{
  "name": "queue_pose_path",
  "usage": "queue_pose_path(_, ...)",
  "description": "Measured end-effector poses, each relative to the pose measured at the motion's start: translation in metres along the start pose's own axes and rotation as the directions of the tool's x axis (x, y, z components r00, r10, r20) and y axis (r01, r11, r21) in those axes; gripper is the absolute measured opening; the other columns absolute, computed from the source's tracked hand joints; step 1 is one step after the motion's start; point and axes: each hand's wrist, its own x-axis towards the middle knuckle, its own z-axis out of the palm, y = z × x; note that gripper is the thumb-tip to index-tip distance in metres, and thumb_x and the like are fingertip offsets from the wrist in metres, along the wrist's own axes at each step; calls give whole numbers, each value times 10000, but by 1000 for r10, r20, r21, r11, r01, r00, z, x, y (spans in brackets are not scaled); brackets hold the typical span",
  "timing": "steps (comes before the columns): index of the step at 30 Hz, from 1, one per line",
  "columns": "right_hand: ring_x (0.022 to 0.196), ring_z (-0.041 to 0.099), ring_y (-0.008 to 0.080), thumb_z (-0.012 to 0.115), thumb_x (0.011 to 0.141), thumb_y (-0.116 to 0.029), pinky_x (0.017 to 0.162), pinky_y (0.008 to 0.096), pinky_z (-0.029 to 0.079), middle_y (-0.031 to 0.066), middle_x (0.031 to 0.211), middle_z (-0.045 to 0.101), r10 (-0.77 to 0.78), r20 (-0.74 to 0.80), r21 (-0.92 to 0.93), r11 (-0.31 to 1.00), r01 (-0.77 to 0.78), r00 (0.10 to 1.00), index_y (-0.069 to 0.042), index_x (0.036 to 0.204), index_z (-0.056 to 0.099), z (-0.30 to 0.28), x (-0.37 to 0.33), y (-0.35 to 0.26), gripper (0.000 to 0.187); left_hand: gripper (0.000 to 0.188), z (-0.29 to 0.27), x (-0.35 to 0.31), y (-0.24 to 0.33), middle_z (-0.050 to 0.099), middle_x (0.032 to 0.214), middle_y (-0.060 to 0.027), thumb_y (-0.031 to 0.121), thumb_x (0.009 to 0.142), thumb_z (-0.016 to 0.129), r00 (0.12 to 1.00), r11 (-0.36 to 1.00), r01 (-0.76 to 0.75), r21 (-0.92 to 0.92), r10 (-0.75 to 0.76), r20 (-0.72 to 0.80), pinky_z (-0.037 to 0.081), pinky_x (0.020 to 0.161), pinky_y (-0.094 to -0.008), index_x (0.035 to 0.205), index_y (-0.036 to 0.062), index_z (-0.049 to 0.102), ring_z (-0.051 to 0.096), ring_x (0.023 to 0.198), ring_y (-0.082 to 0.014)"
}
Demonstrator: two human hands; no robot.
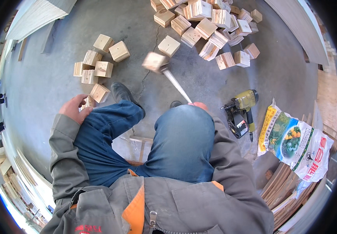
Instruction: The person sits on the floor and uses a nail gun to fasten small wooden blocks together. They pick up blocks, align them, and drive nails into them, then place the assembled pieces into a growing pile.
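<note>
Beside my left knee, my left hand (74, 109) has its thumb and fingers about a small layered wood block (89, 102), which is partly hidden. My right hand (200, 105), mostly covered by my right knee, grips the pale handle of a hammer (177, 85). The hammer's head end meets a motion-blurred wood block (155, 61) in front of my knees; whether they touch I cannot tell. Just beyond lies another wood block (169, 46). Several blocks form a loose group ahead of my left hand, among them a block (99, 93) next to my fingers.
A large heap of wood blocks (206, 28) lies at the far right. A yellow-green nail gun (243, 107) rests on the floor by my right knee, beside a printed plastic sack (293, 142). Wood strips (289, 187) lie at the lower right; stacked boards (40, 17) stand far left.
</note>
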Motion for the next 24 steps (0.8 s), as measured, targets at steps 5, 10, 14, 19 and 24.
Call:
queue_pose_path(5, 993, 668, 444, 576, 983, -529, 841, 489, 517, 254, 994, 706, -160, -4, -53, 986, 160, 987, -30, 1003, 698, 31, 39, 47, 515, 509, 3, 9, 9, 725, 1135, -174, 246, 868, 773, 999, 999, -31, 23, 31, 27, 546, 926, -423, 1319, 67, 623, 688, 1063, -347)
queue_pose_path(10, 888, 663, 429, 587, 984, -501, 779, 493, 505, 270, 930, 681, 54, -190, 120, 992, -31, 980, 7, 914, 655, -20, -13, 15, 516, 495, 1, 2, -3, 728, 1103, -173, 219, 859, 774, 1000, 996, -21, -81, 21, 4, 548, 915, -424, 1303, 52, 632, 694, 1041, -335)
queue_pose_path(14, 831, 644, 428, 594, 992, -468, 748, 504, 489, 278, 890, 659, 91, -355, 138, 989, -44, 931, 22, 863, 626, -50, -24, 17, 508, 480, 0, 4, -3, 733, 1071, -173, 205, 848, 786, 998, 993, -56, -106, 57, 12, 555, 896, -421, 1280, 45, 650, 703, 1014, -330)
queue_pose_path(19, 816, 628, 429, 608, 988, -438, 756, 498, 485, 269, 875, 658, 184, -358, 244, 965, -98, 916, 28, 872, 636, -63, 4, 13, 481, 497, -1, 4, -8, 736, 1071, -178, 209, 840, 796, 998, 983, -63, -173, 66, 12, 559, 884, -413, 1285, 43, 650, 709, 997, -325)
queue_pose_path(24, 801, 633, 416, 616, 986, -401, 738, 487, 493, 241, 860, 670, 70, -427, 86, 996, -36, 902, 15, 900, 643, -52, 44, -16, 426, 495, -3, 6, -7, 737, 1065, -168, 216, 838, 797, 998, 979, -61, -194, 66, 24, 561, 881, -410, 1282, 50, 652, 709, 1003, -321)
